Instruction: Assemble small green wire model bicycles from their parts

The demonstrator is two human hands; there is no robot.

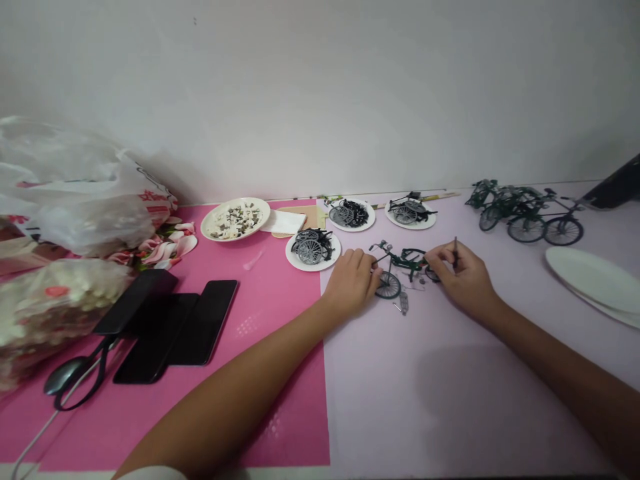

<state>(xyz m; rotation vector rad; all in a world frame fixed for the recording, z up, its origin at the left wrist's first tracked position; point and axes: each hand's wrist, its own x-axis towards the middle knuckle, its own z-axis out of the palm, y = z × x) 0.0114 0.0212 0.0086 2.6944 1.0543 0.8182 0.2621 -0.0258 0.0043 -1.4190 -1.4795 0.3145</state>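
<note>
A small dark green model bicycle (413, 265) lies on the pale lilac part of the table, between my two hands. At its front wheel, my left hand (353, 281) rests on the table with its fingers closed on the bicycle's front end. My right hand (461, 272) is pinched at the rear end, with a thin dark stick (455, 248) poking up between its fingers. What the right fingertips touch is partly hidden. Just below the bicycle lie a small grey part (403, 303) and some thin wiry bits.
White plates of dark bicycle parts (311, 268) stand behind my hands. Finished-looking model bicycles (523, 217) stand at back right, near stacked white plates (595, 273). A bowl of small pieces (206, 227), black phones (207, 323) and plastic bags (85, 200) occupy the left.
</note>
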